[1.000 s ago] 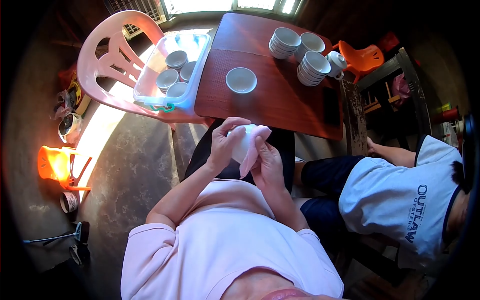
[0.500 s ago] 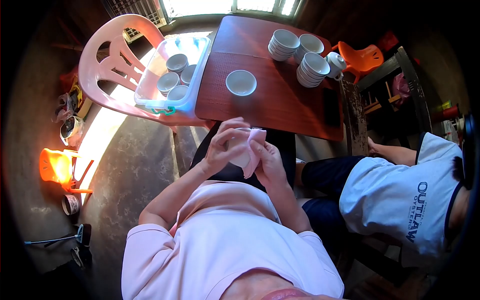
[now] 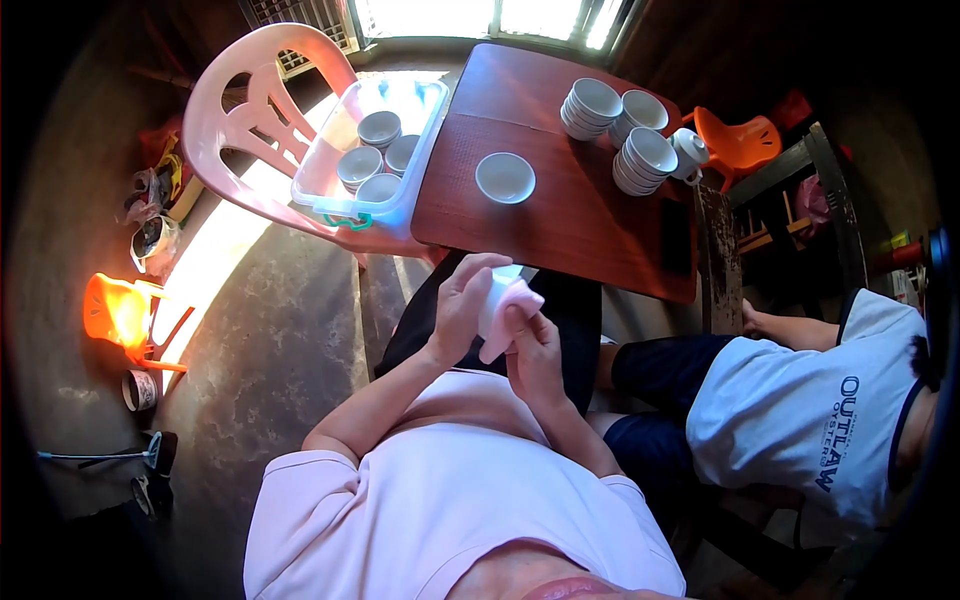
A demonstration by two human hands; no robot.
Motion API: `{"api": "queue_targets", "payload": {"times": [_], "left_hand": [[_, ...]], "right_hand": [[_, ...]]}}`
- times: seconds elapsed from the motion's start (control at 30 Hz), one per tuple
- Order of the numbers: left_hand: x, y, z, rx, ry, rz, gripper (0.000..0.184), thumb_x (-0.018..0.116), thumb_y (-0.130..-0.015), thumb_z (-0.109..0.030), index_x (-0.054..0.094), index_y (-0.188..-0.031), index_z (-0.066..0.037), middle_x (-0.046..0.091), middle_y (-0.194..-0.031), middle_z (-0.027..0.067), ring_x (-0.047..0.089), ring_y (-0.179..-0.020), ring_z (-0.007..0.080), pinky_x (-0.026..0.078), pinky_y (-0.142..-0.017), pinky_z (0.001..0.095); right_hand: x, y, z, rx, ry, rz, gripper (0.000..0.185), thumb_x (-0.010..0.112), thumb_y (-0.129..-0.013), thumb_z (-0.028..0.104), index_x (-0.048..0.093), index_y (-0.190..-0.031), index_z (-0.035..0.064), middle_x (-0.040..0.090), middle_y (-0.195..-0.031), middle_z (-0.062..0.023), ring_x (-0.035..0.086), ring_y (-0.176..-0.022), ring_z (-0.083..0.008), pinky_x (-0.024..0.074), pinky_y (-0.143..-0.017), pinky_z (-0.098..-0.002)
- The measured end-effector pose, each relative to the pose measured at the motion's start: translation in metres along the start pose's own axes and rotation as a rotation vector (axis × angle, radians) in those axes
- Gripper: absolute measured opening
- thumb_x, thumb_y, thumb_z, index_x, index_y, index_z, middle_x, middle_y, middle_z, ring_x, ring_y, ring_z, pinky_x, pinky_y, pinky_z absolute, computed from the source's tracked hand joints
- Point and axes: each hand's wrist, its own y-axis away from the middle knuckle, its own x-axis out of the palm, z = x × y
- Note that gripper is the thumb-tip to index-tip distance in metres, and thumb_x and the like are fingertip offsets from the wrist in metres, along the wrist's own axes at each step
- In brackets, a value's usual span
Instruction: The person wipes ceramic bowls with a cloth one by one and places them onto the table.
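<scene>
Above my lap, my left hand (image 3: 463,312) has its fingers curled round a small white bowl (image 3: 489,305), tilted on its side. A pink cloth (image 3: 517,299) is pressed over the bowl's rim by my right hand (image 3: 535,352), its thumb and fingers closed on the fabric. Part of the bowl is hidden by the cloth and my fingers. Just beyond my hands, a single white bowl (image 3: 505,178) stands upright on the reddish-brown table (image 3: 460,215).
Stacks of white bowls (image 3: 640,165) and a white teapot (image 3: 689,152) stand at the table's right side. Left of it, a clear plastic bin (image 3: 318,190) with bowls rests on a pink chair (image 3: 215,125). A person in a white shirt (image 3: 770,400) is close on my right.
The bowl in my left hand has turned more edge-on, and the cloth in my right hand has shifted over its rim. The whole view has moved slightly, so the table appears farther right.
</scene>
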Motion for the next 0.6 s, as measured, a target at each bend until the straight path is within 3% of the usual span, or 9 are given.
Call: {"api": "queue_targets", "payload": {"times": [0.07, 0.1, 0.2, 0.3, 0.33, 0.4, 0.43, 0.5, 0.6], "left_hand": [[0.002, -0.007, -0.014, -0.197, 0.193, 0.052, 0.028, 0.048, -0.093, -0.021, 0.062, -0.102, 0.000, 0.062, -0.091, 0.0073, 0.059, -0.082, 0.0140, 0.048, -0.075, 0.0272], [-0.001, -0.014, -0.018, -0.257, 0.185, 0.083, 0.028, 0.049, -0.092, -0.022, 0.063, -0.101, 0.000, 0.063, -0.091, 0.0081, 0.060, -0.081, 0.0146, 0.049, -0.075, 0.0278], [-0.009, -0.028, -0.032, -0.325, 0.084, 0.102, 0.030, 0.051, -0.091, -0.024, 0.064, -0.098, 0.001, 0.064, -0.090, 0.0105, 0.062, -0.077, 0.0167, 0.051, -0.069, 0.0284], [-0.010, -0.029, -0.024, -0.344, 0.090, 0.052, 0.030, 0.052, -0.090, -0.024, 0.063, -0.099, 0.002, 0.064, -0.088, 0.0116, 0.064, -0.073, 0.0184, 0.052, -0.066, 0.0281], [-0.007, -0.024, -0.018, -0.383, 0.192, 0.043, 0.026, 0.053, -0.090, -0.021, 0.063, -0.099, 0.001, 0.064, -0.090, 0.0109, 0.063, -0.077, 0.0184, 0.052, -0.070, 0.0286], [-0.007, -0.016, -0.013, 0.202, -0.564, 0.155, 0.023, 0.053, -0.089, -0.018, 0.063, -0.099, 0.000, 0.064, -0.093, 0.0098, 0.062, -0.083, 0.0184, 0.050, -0.075, 0.0290], [-0.007, -0.015, -0.011, -0.139, -0.117, 0.095, 0.022, 0.051, -0.088, -0.017, 0.064, -0.097, -0.001, 0.063, -0.096, 0.0096, 0.061, -0.087, 0.0185, 0.048, -0.079, 0.0292], [-0.014, -0.017, -0.005, -0.296, 0.140, 0.057, 0.025, 0.050, -0.088, -0.019, 0.065, -0.097, -0.001, 0.063, -0.096, 0.0103, 0.061, -0.087, 0.0189, 0.049, -0.079, 0.0294], [-0.020, -0.019, -0.007, -0.373, 0.230, 0.016, 0.029, 0.050, -0.088, -0.023, 0.066, -0.096, 0.000, 0.063, -0.098, 0.0114, 0.061, -0.087, 0.0190, 0.049, -0.080, 0.0308]], "right_hand": [[-0.005, 0.001, -0.012, -0.149, 0.364, -0.024, 0.028, 0.058, -0.093, 0.021, 0.058, -0.112, -0.0001, 0.063, -0.095, -0.0068, 0.060, -0.089, -0.0138, 0.0486, -0.079, -0.0269], [-0.012, 0.003, -0.018, -0.400, 0.855, 0.075, 0.029, 0.058, -0.092, 0.016, 0.056, -0.114, -0.0020, 0.064, -0.094, -0.0133, 0.064, -0.088, -0.0226, 0.0506, -0.076, -0.0309], [-0.004, -0.012, -0.009, -1.090, 1.298, 0.244, 0.028, 0.058, -0.087, 0.006, 0.056, -0.114, -0.0018, 0.063, -0.089, -0.0220, 0.065, -0.085, -0.0391, 0.0518, -0.075, -0.0384], [-0.009, -0.009, -0.017, -0.895, 1.176, 0.222, 0.029, 0.058, -0.089, 0.009, 0.056, -0.116, -0.0004, 0.064, -0.090, -0.0215, 0.064, -0.085, -0.0400, 0.0516, -0.076, -0.0395], [-0.011, -0.004, -0.015, -0.619, 1.025, 0.271, 0.027, 0.055, -0.092, 0.014, 0.056, -0.114, -0.0017, 0.063, -0.095, -0.0226, 0.064, -0.087, -0.0392, 0.0521, -0.073, -0.0392], [-0.008, -0.003, -0.012, -0.468, 0.858, 0.213, 0.025, 0.051, -0.095, 0.018, 0.057, -0.107, -0.0032, 0.062, -0.094, -0.0238, 0.064, -0.084, -0.0374, 0.0523, -0.069, -0.0384], [-0.009, -0.007, -0.013, -0.569, 0.953, 0.220, 0.025, 0.050, -0.096, 0.019, 0.057, -0.106, -0.0031, 0.062, -0.092, -0.0232, 0.065, -0.082, -0.0366, 0.0522, -0.068, -0.0380], [-0.016, -0.018, -0.015, -0.776, 1.147, 0.241, 0.027, 0.048, -0.097, 0.021, 0.057, -0.102, -0.0029, 0.063, -0.089, -0.0221, 0.065, -0.078, -0.0350, 0.0522, -0.065, -0.0372], [-0.018, -0.015, -0.010, -0.649, 1.204, 0.290, 0.029, 0.049, -0.096, 0.024, 0.058, -0.103, -0.0024, 0.063, -0.089, -0.0212, 0.065, -0.077, -0.0321, 0.0532, -0.065, -0.0378]]}}
